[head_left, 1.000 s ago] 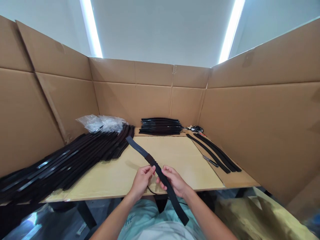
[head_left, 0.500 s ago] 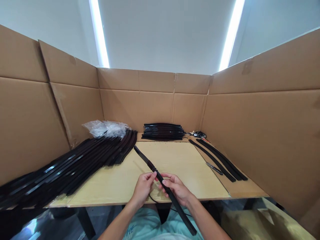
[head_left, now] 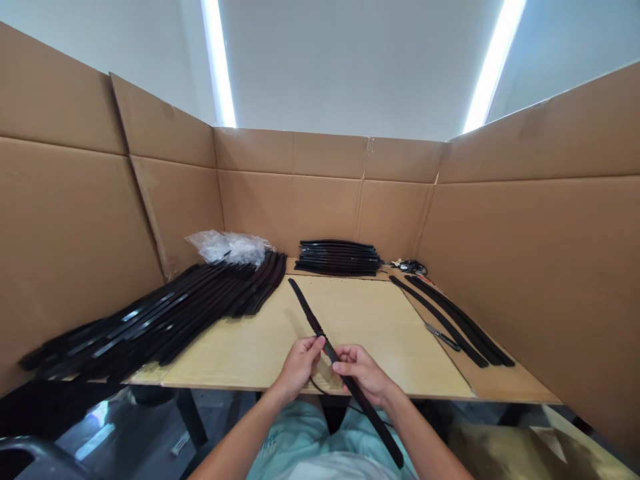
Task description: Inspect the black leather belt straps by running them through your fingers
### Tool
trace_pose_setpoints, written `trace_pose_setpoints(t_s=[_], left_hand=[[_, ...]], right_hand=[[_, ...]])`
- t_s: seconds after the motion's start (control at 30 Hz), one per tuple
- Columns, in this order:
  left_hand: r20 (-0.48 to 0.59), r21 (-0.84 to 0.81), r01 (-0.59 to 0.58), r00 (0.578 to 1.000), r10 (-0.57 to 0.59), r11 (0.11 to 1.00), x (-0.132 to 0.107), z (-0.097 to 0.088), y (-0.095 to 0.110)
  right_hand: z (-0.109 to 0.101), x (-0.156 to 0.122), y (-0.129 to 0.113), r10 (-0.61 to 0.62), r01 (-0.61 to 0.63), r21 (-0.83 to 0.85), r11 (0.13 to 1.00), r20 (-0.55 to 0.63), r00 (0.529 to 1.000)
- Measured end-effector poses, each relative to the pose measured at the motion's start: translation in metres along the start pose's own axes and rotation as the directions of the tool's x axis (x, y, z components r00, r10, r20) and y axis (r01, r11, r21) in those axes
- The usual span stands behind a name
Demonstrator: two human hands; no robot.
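Both my hands hold one long black strip (head_left: 306,309) over the near edge of the table (head_left: 380,333). My left hand (head_left: 299,365) pinches it at the middle, thumb and forefinger closed on it. Just to the right, my right hand (head_left: 365,373) grips the lower half with fingers wrapped round. The strip runs from the table's middle down past my lap, and a thin black cord hangs below the hands.
A big pile of black strips (head_left: 165,317) covers the table's left side, with a clear plastic bag (head_left: 230,245) behind it. A neat stack of strips (head_left: 337,257) lies at the back. Two strips (head_left: 457,320) and a small metal tool (head_left: 443,337) lie right. Cardboard walls (head_left: 540,253) surround the table.
The strip has turned from its flat face to its thin edge in my hands. The camera has shifted so the scene sits further right.
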State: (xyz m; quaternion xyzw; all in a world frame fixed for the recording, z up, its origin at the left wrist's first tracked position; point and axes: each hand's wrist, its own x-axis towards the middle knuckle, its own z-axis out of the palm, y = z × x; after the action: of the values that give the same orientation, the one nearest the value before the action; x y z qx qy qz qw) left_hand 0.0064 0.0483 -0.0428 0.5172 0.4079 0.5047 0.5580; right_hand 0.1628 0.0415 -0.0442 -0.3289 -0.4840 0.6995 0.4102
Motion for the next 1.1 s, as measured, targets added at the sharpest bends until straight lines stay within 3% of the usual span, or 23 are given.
trace_pose_setpoints(t_s=[0.17,0.3,0.63,0.83,1.1], left_hand=[[0.016,0.039,-0.004,1.000,0.003,0.999,0.0000,-0.0003,0.0016],[-0.003,0.019,-0.001,1.000,0.001,1.000,0.0009,-0.0011,0.0017],[-0.005,-0.071,0.050,0.999,-0.050,0.996,0.0005,-0.0010,0.0041],[-0.064,0.020,-0.025,0.998,0.026,0.999,0.0004,0.0002,0.0044],[-0.009,0.123,-0.098,0.995,0.100,0.988,-0.0035,0.0025,0.0098]], right_hand=[[0.0019,0.0014,0.0006,-0.030,0.034,-0.037,0.999,0.081,0.996],[0.0040,0.0023,-0.0003,-0.071,0.071,0.010,0.997,0.057,0.996],[0.0041,0.0024,-0.0036,-0.021,0.020,0.121,0.992,0.010,1.000],[0.0032,-0.0014,-0.0048,-0.053,0.053,0.154,0.987,-0.005,0.999],[0.0034,0.0016,0.0019,-0.069,0.073,0.051,0.996,-0.065,0.995]])
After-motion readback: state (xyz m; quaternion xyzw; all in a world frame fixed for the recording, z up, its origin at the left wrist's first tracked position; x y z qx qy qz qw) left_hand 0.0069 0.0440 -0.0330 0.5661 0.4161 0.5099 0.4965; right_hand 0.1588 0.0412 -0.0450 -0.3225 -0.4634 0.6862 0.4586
